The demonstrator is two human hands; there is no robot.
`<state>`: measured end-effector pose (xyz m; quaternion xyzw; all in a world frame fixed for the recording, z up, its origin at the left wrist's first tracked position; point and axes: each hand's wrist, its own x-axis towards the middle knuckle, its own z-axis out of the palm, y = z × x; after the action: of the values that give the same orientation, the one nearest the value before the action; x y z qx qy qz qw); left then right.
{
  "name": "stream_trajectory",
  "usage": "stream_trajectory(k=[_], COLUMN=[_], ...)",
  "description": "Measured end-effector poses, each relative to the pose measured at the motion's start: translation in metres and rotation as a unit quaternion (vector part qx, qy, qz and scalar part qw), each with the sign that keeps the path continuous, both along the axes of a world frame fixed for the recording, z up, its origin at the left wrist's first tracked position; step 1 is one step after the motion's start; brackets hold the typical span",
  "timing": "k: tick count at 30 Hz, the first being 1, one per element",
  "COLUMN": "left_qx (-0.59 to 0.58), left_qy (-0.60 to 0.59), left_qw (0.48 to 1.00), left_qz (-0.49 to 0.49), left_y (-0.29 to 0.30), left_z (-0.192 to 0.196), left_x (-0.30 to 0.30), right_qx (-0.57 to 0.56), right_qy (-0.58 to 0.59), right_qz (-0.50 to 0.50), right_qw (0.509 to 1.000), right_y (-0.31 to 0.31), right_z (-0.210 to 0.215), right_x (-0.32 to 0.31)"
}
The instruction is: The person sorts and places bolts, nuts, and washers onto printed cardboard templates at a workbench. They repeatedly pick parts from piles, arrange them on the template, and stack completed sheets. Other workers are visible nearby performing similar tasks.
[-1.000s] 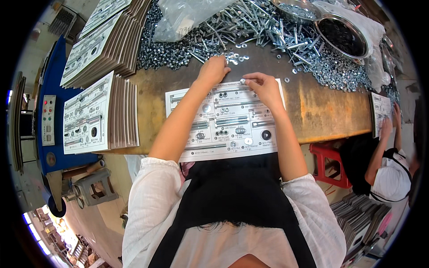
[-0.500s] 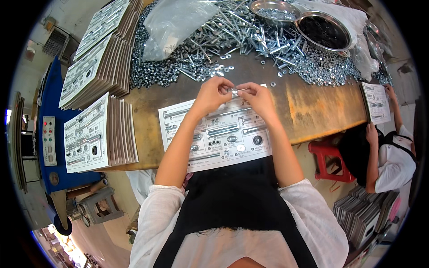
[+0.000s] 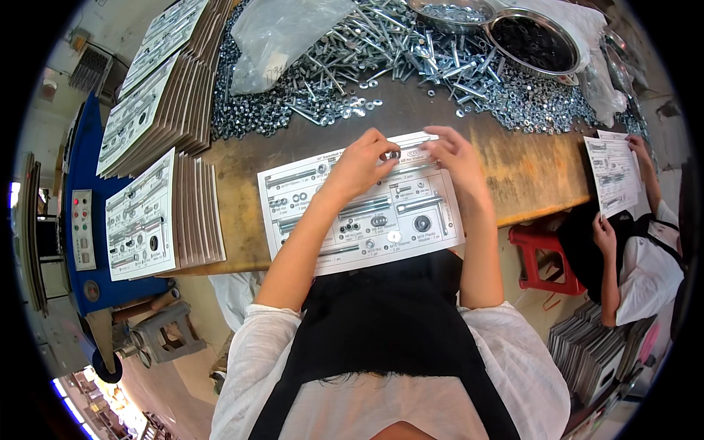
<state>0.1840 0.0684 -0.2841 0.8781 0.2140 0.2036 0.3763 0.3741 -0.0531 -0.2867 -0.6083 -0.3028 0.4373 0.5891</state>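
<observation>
A white printed card (image 3: 352,258) with metal hardware set out on it lies at the table's front edge, before my body. My left hand (image 3: 361,165) is over the card's upper middle, thumb and forefinger closed about a small round metal piece (image 3: 394,155); whether it is a nut or a washer is unclear. To the right, my right hand (image 3: 462,163) hovers over the card's upper right corner, fingers stretched out and partly blurred, with nothing visible in them. Long bolts (image 3: 364,207), a black round washer (image 3: 422,223) and an L-shaped key (image 3: 442,215) sit on the card.
Loose bolts, nuts and washers (image 3: 389,44) are heaped at the back beneath a clear plastic bag (image 3: 282,44). Metal bowls hold washers (image 3: 455,13) and black parts (image 3: 534,42). Stacked cards (image 3: 169,213) stand left. A co-worker (image 3: 645,271) holds cards at right, near a red stool (image 3: 546,257).
My hands, together over the card's top edge before, have parted; the right has moved right and the left slightly down. The card lies turned slightly. The co-worker's cards have shifted.
</observation>
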Motion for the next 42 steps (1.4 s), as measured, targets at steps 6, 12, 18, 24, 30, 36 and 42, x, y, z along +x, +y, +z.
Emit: stream_trajectory(k=[6, 12, 18, 24, 30, 36, 42], left_qx=[0.198, 0.208, 0.132, 0.141, 0.054, 0.056, 0.089], left_qy=[0.024, 0.061, 0.04, 0.067, 0.135, 0.051, 0.038], left_qw=[0.98, 0.975, 0.985, 0.922, 0.842, 0.845, 0.863], left_qz=[0.009, 0.042, 0.108, 0.355, 0.52, 0.529, 0.496], left_y=[-0.01, -0.016, -0.014, 0.004, -0.064, -0.071, -0.054], left_z=[-0.041, -0.039, -0.012, -0.026, -0.042, -0.033, -0.031], left_x=[0.041, 0.055, 0.024, -0.154, -0.269, -0.274, -0.27], right_qx=[-0.024, -0.008, -0.023, -0.027, -0.077, -0.159, -0.145], right_qy=[0.01, 0.002, -0.09, -0.227, -0.425, -0.539, -0.5], right_qz=[-0.101, -0.12, -0.112, -0.107, -0.085, -0.036, -0.056], right_qw=[0.995, 0.993, 0.989, 0.968, 0.898, 0.826, 0.852], right_y=[-0.031, -0.048, -0.045, -0.067, -0.03, -0.008, -0.009], right_z=[-0.045, -0.067, -0.057, -0.049, -0.008, -0.01, -0.02], right_x=[0.037, 0.038, 0.028, -0.005, -0.003, -0.002, -0.023])
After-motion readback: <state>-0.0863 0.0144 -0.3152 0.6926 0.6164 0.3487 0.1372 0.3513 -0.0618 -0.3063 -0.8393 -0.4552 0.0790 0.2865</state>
